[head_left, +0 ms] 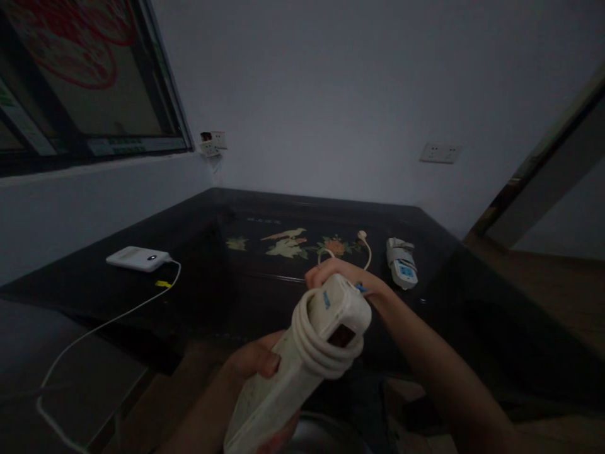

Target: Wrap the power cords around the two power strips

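My left hand (255, 362) is wrapped round the body of a long white power strip (293, 372), its thumb pressed on the side. The strip tilts up and away from me. Several turns of its white cord (314, 343) circle the far end, beside a dark switch. Beyond that end my right hand (338, 270) is closed on the cord, its fingertips partly hidden. The free end of the cord loops out past this hand, and its plug (362, 235) is over the table.
On the dark table (265, 296), a second power strip (401, 265) with blue sockets and a wrapped cord lies right. At left are a white power bank (138, 258), its cable (104, 323) running off the edge, and a yellow scrap (163, 284). Wall sockets (440, 152) are behind.
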Available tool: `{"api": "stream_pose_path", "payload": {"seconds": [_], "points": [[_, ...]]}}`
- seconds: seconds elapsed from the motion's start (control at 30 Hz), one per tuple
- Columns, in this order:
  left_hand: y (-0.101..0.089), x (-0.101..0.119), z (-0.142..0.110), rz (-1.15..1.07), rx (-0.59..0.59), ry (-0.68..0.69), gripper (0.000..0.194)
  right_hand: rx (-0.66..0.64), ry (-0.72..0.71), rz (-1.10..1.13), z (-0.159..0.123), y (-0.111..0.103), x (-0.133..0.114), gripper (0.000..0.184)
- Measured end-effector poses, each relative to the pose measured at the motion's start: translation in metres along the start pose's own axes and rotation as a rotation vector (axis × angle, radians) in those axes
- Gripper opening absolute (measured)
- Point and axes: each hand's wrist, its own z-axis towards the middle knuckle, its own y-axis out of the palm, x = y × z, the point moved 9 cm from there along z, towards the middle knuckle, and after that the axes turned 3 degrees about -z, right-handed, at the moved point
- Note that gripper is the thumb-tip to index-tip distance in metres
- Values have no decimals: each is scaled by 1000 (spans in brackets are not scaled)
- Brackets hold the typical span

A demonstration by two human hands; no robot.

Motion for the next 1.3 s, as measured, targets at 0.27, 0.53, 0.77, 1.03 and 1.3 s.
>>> {"api": "stream_pose_path", "payload": {"seconds": [0.27, 0.53, 0.77, 1.03, 1.3], "points": [[36, 12, -12, 549, -225, -332, 44, -340, 125, -280, 16, 7, -7, 14], [27, 56, -3, 1380, 91, 70, 30, -445, 293, -773, 45, 8, -16, 9], [3, 81, -4, 1593, 414, 105, 42, -377, 148, -1334, 70, 25, -34, 10], [-38, 115, -9, 1796, 783, 66, 37, -205, 84, -1465, 76, 34, -45, 15], [-56, 154, -40, 1748, 1077, 188, 33, 49, 293, -807, 72, 2, -16, 25]]}}
